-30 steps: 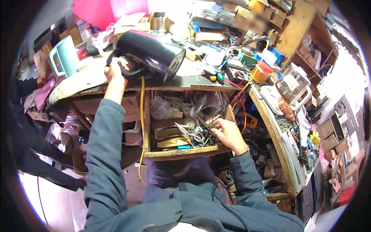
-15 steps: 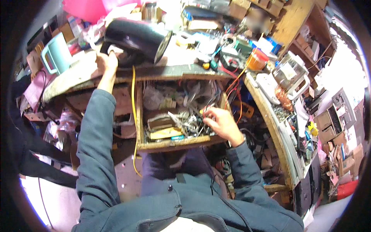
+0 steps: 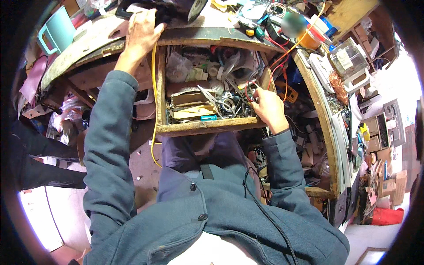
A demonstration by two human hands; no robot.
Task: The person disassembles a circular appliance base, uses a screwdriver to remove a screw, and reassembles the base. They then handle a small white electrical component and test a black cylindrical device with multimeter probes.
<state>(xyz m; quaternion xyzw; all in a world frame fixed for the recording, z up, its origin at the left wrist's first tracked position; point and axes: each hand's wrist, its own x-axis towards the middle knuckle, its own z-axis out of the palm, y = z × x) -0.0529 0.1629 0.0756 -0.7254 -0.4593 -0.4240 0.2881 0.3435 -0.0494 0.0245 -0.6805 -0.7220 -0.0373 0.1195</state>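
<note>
My left hand (image 3: 143,33) is at the far edge of the workbench, its fingers closed at the handle side of a black kettle (image 3: 174,11) that the top of the picture cuts off. My right hand (image 3: 270,108) reaches into the right side of an open wooden drawer (image 3: 203,128). Its fingertips are pinched together among dark tools and thin leads, and what they hold is hidden. Beside it in the drawer lie metal scissors (image 3: 227,105), a teal cylinder (image 3: 208,118), a yellow flat piece (image 3: 193,112) and a clear plastic bag (image 3: 178,66).
A yellow cable (image 3: 153,95) hangs down left of the drawer. Red leads (image 3: 282,70) run off the bench by its right corner. A clear jug (image 3: 346,59) stands on the right-hand bench, and a pale teal jug (image 3: 57,31) at far left. A person's dark-clad legs (image 3: 53,163) are at left.
The view has tilted down, so the bench and drawer sit higher and the kettle is mostly out of view. My right hand stays at the drawer's right side, with its fingers drawn closer together.
</note>
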